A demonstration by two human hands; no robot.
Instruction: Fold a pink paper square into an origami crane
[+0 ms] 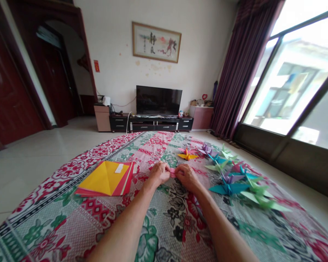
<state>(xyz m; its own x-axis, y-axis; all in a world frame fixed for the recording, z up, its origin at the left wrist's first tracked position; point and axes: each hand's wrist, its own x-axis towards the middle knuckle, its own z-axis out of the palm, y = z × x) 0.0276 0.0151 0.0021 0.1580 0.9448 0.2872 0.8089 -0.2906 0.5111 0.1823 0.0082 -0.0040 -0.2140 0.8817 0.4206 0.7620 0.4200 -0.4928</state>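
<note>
Between my two hands, over the middle of the table, is a small folded piece of pink paper (173,172). My left hand (161,172) pinches its left side with the fingers closed. On its right side my right hand (184,175) is closed in the same way. Most of the paper is hidden behind my fingers, so its exact folded shape does not show. Just beyond my right hand stands a yellow-orange paper crane (187,155). Off to the left of my hands lies a stack of square origami paper (105,178), yellow on top with red sheets below.
Several folded cranes in green, purple and pink crowd the right side, with a blue paper crane (229,188) nearest my right forearm. A flowered tablecloth (158,240) covers the round table. Farther off, a television (159,100) stands on a low cabinet by the wall.
</note>
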